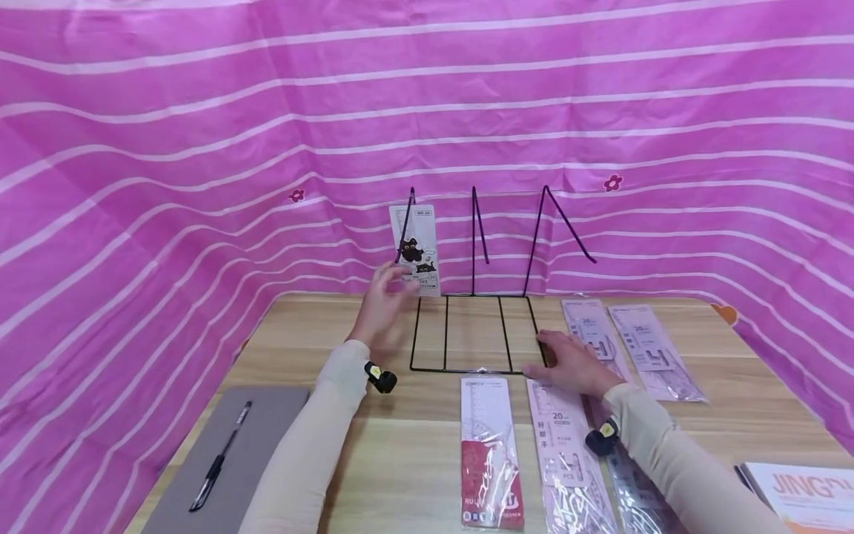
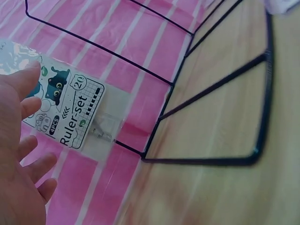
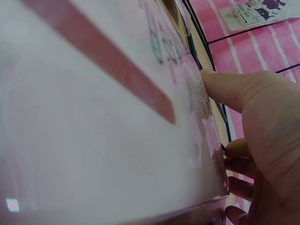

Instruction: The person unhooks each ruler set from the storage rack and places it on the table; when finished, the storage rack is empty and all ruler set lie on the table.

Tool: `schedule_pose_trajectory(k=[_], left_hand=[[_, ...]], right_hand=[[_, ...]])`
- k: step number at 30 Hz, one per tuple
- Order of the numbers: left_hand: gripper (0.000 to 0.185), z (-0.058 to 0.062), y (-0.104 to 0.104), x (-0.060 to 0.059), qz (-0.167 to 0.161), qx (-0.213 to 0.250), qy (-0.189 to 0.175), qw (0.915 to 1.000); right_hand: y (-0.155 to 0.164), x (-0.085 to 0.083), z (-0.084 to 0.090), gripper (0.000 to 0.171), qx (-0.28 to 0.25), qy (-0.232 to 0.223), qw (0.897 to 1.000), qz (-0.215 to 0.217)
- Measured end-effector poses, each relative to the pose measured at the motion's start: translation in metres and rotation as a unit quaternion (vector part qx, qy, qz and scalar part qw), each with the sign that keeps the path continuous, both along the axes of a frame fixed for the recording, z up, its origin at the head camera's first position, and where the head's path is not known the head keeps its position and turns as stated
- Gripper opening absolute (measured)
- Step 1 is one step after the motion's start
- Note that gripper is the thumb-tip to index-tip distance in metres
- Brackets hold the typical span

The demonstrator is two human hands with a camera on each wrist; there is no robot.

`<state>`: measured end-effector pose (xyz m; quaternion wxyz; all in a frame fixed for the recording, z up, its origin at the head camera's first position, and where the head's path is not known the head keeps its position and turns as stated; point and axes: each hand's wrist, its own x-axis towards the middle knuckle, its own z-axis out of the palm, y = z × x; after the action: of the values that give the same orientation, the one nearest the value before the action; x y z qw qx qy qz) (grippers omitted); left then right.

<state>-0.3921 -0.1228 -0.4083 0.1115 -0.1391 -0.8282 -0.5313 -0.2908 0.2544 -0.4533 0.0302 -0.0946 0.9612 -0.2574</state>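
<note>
One ruler-set pack point(image 1: 415, 251) upright at left hand point(image 1: 382, 300) fingers point(image 2: 29, 107), relaxed, merely touching: could topple off wire rack point(image 1: 475, 334). Right hand point(image 1: 569, 365) fingers flat, pressing pink pack point(image 1: 567, 452) on surface point(image 1: 400, 445); may slide.

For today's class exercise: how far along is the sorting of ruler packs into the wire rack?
One cat-print ruler set already stands in the wire rack, left slot, with the left hand at it. The right hand rests on a pink ruler pack. The red ruler pack and other pink packs lie on the table.
</note>
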Motion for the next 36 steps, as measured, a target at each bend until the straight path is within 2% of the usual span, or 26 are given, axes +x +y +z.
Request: schedule_pose_trajectory(k=[3, 6, 12, 16, 21, 25, 29, 36], left_hand=[[0.042, 0.002, 0.004, -0.008, -0.003, 0.028, -0.011, 0.9995], [0.036, 0.004, 0.008, -0.015, -0.019, 0.064, -0.012, 0.9977], [0.049, 0.01, 0.012, -0.013, -0.032, 0.105, -0.009, 0.9939], [0.049, 0.013, 0.014, -0.008, -0.02, 0.101, 0.012, 0.9946], [0.047, 0.015, 0.012, 0.0, 0.003, 0.053, 0.052, 0.9972], [0.05, 0.021, 0.006, 0.018, -0.017, 0.014, 0.062, 0.9979], [0.054, 0.027, -0.004, 0.044, -0.051, 0.005, 0.033, 0.9981], [0.057, 0.032, -0.021, 0.102, -0.09, 0.013, -0.032, 0.9954]], right_hand=[[0.0, 0.0, -0.001, 0.099, 0.003, 0.004, 1.0, -0.002], [0.0, 0.0, -0.001, 0.097, 0.002, 0.007, 1.0, -0.003], [-0.002, 0.002, -0.001, 0.096, -0.007, 0.007, 1.0, 0.001], [-0.001, 0.001, -0.001, 0.097, -0.004, 0.008, 1.0, 0.0], [-0.001, 0.0, 0.0, 0.097, 0.002, 0.008, 1.0, -0.001], [0.0, -0.001, -0.001, 0.096, 0.002, 0.009, 1.0, -0.002], [0.001, -0.001, -0.001, 0.096, 0.0, 0.008, 1.0, -0.001], [0.003, -0.003, -0.003, 0.099, -0.002, 0.0, 1.0, -0.005]])
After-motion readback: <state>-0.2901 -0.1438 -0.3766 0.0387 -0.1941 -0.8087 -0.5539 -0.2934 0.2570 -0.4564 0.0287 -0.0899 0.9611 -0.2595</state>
